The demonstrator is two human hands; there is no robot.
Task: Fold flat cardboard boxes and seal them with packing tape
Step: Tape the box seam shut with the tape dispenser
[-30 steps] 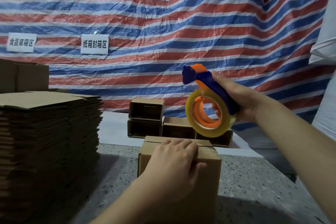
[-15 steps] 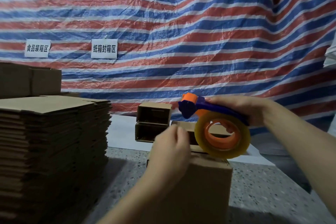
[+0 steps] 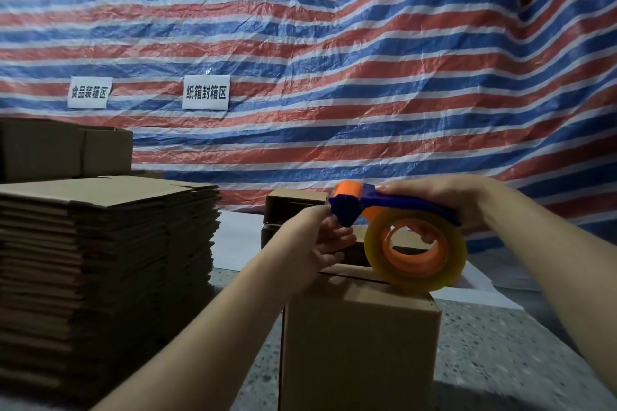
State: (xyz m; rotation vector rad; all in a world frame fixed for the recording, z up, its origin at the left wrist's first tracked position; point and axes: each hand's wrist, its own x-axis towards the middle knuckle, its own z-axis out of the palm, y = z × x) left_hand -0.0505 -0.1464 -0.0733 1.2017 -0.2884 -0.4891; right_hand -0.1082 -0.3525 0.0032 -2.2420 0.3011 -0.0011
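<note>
1. The box [image 3: 359,340] stands upright on the table [image 3: 500,344], near its front edge, top flaps folded shut with a dark seam showing.
2. The tape roll [image 3: 415,251] sits in the dispenser [image 3: 384,202], its lower rim touching the box top at the right.
3. Your right hand [image 3: 444,192] wraps the dispenser's blue handle from above.
4. Your left hand [image 3: 317,240] reaches to the dispenser's front end, fingers loosely curled; you cannot tell whether they pinch the tape.
5. A stack [image 3: 100,264] of flat cardboard fills the table's left side.
6. Folded boxes [image 3: 293,203] sit behind, by the striped tarp [image 3: 334,60].
</note>
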